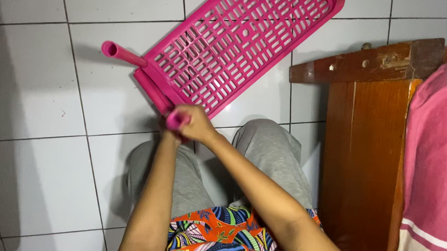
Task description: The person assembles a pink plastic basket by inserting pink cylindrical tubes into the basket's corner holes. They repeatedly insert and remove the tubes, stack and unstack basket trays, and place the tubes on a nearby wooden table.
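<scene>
The right hand (pixel 196 122) is closed around a short pink tube (pixel 177 120) at the near corner of a pink slotted plastic shelf tray (pixel 240 37), held tilted above the white tiled floor (pixel 29 90). The left hand (pixel 168 133) sits mostly hidden beneath it, so its grip cannot be told. Another pink tube leg (pixel 123 53) sticks out at the tray's left corner. A wooden cabinet (pixel 364 160) stands to the right.

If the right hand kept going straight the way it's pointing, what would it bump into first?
The right hand, gripping a pink tube, points up-left along its forearm. Going straight on, it would probably meet the pink slotted shelf tray first, though depth is hard to judge.
</scene>
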